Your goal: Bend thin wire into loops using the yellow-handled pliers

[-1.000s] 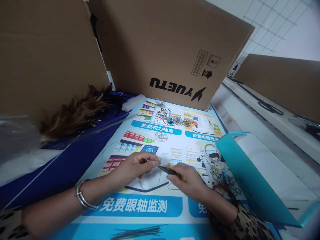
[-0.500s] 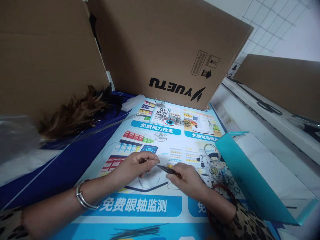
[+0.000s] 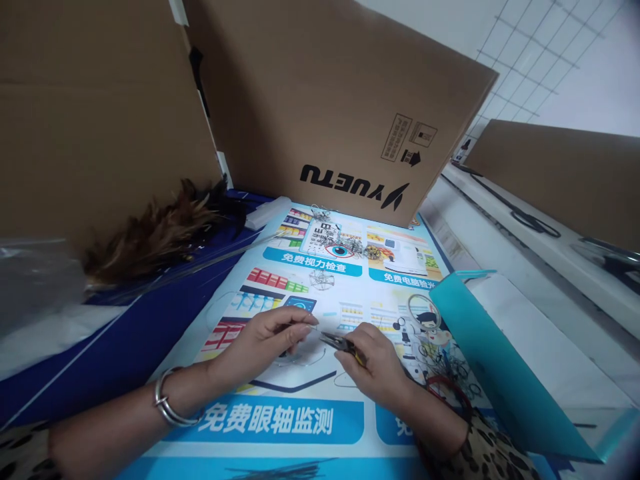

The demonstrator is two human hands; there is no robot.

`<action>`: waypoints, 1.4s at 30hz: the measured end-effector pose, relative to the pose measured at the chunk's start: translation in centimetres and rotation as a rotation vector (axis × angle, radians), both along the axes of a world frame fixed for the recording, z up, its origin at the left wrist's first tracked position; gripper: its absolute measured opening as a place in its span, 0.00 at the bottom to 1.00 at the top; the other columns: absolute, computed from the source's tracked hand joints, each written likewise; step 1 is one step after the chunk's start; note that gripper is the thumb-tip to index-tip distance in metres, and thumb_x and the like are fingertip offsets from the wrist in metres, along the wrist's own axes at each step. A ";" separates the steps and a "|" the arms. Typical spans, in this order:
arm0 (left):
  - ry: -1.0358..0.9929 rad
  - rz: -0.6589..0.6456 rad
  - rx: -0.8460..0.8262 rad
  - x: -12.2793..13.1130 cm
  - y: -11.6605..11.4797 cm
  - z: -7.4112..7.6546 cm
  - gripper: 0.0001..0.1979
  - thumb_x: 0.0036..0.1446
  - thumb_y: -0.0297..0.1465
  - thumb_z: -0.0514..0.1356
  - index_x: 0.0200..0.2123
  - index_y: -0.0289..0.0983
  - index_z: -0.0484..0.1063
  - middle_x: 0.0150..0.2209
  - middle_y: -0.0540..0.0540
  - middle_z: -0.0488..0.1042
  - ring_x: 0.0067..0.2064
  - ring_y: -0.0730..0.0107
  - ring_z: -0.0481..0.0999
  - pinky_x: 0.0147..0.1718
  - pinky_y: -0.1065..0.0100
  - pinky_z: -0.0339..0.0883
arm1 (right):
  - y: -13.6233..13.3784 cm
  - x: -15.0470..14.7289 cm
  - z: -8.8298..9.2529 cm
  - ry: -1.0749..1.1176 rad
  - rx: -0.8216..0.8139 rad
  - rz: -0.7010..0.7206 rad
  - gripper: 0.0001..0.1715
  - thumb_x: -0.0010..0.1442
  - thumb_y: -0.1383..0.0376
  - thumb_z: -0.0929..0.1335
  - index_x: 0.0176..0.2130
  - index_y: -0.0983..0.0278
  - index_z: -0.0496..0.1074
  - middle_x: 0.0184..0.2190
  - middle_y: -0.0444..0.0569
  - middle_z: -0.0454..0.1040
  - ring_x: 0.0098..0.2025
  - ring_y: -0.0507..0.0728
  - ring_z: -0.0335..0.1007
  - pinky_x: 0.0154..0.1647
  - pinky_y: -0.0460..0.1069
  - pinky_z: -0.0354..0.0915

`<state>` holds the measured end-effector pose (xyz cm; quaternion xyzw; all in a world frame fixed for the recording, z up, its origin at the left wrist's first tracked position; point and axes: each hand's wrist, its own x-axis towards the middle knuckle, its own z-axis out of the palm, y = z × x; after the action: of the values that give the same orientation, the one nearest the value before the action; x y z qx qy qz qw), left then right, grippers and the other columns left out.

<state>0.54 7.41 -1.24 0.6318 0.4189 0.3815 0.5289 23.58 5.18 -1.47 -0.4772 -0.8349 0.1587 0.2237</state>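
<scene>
My left hand (image 3: 265, 339) pinches a thin silver wire piece (image 3: 306, 326) between thumb and fingers, just above a printed blue poster (image 3: 280, 420) that covers the table. My right hand (image 3: 375, 363) grips small dark pliers (image 3: 336, 343) whose tip points left at the wire, almost touching it. A thin wire loop lies on the poster under both hands. A silver bangle (image 3: 167, 403) sits on my left wrist.
Large cardboard boxes (image 3: 345, 100) stand close behind the poster. A feather duster (image 3: 155, 233) lies at the left. Small wire parts (image 3: 345, 243) are piled at the poster's far end and by my right wrist (image 3: 450, 367). A teal folder (image 3: 500, 360) leans at the right.
Both hands stay together over the poster; the pliers' tip has shifted slightly right and lower. The camera has tilted a little, so the scene sits lower in view.
</scene>
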 end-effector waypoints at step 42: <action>-0.026 -0.110 -0.094 0.3 -0.2 -0.4 0.13 0.54 0.35 0.58 0.43 0.39 0.66 0.28 0.53 0.67 0.25 0.76 0.67 0.26 0.72 0.64 | 0.2 0.0 0.4 0.053 -0.152 0.064 0.16 0.61 0.57 0.61 0.29 0.64 0.66 0.25 0.44 0.66 0.29 0.51 0.62 0.29 0.44 0.54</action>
<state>0.88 7.17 -1.62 0.6235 0.3938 0.3400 0.5836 23.55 5.42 -1.12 -0.4617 -0.8290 0.2411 0.2035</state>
